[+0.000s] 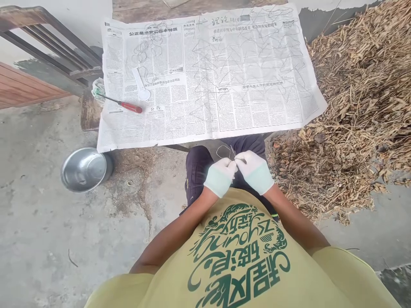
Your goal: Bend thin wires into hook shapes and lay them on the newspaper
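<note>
Both my hands wear white gloves with pale green cuffs and meet above my lap, fingertips close together. My left hand (222, 173) is closed in a pinch on a thin wire (221, 146), which bends into a small open loop beyond the fingers. My right hand (252, 167) is also pinched, with a straight wire end poking up beside its fingertips. Whether this is one wire or two I cannot tell. Just beyond the hands lies a newspaper sheet (167, 128) over a table, with several wire rings (150, 49) at its left and bent zigzag wires (250, 55) at its right.
A red-handled screwdriver (130, 107) and a white spoon-like tool (143, 92) lie on the newspaper's left side. On the concrete floor stands a metal bowl (84, 170). A wooden chair (48, 38) is at the left, and dry stalks (359, 94) are heaped at the right.
</note>
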The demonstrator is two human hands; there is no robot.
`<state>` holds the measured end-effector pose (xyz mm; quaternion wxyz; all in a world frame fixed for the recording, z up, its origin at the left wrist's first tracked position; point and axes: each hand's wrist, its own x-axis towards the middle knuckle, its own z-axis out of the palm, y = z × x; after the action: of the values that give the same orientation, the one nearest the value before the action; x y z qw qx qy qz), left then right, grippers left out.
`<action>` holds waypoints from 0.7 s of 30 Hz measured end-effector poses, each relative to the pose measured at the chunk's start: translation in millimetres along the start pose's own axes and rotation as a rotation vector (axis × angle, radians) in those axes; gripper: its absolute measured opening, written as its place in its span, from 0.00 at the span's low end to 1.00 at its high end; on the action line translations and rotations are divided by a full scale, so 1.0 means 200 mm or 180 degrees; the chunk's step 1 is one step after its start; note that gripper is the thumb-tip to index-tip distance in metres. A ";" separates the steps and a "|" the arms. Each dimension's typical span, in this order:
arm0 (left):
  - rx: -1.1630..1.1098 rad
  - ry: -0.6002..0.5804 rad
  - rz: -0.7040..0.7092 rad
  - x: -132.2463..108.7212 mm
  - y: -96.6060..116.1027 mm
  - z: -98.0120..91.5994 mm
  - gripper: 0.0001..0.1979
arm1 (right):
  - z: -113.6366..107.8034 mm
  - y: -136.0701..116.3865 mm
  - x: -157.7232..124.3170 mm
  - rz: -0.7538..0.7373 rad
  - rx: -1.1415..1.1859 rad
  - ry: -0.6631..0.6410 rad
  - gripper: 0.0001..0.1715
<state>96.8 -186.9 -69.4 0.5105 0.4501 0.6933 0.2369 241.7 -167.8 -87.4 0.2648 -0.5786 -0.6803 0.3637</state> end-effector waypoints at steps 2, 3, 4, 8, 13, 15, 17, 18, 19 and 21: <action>0.0125 0.0117 0.0074 0.00 -0.01 0.01 0.15 | 0.01 -0.01 0.00 -0.0023 -0.0147 0.0005 0.11; 0.0213 0.0194 0.0122 0.01 -0.02 0.01 0.16 | 0.02 -0.01 0.00 -0.0024 -0.0182 0.0005 0.12; 0.0299 0.0274 0.0170 0.01 -0.02 0.02 0.17 | 0.02 -0.01 0.00 -0.0018 -0.0197 0.0005 0.12; 0.0175 0.0426 0.0130 -0.01 -0.01 0.03 0.17 | 0.03 -0.04 0.01 0.0108 -0.0090 0.0089 0.10; -0.0600 0.0435 -0.0014 -0.03 0.05 0.02 0.17 | 0.04 -0.05 -0.01 0.0462 0.0374 0.0129 0.10; -0.0672 0.0413 -0.0020 -0.03 0.06 0.01 0.18 | 0.05 -0.05 -0.01 0.0411 0.0380 0.0191 0.11; -0.0611 0.0323 -0.0052 -0.02 0.07 0.00 0.19 | 0.06 -0.04 -0.02 0.0288 0.0283 0.0285 0.11; -0.0553 0.0219 -0.0066 -0.02 0.06 0.00 0.20 | 0.06 -0.04 -0.02 0.0233 0.0233 0.0324 0.12; -0.0478 0.0099 -0.0081 -0.03 0.06 -0.01 0.21 | 0.05 -0.03 -0.02 0.0181 0.0191 0.0359 0.12; -0.0201 -0.0023 -0.0111 -0.04 0.05 -0.04 0.23 | 0.04 -0.01 -0.02 0.0089 0.0132 0.0431 0.13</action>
<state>94.1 -189.2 -55.0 0.5310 0.4225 0.6914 0.2481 234.5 -173.5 -89.9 0.3170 -0.6058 -0.6449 0.3414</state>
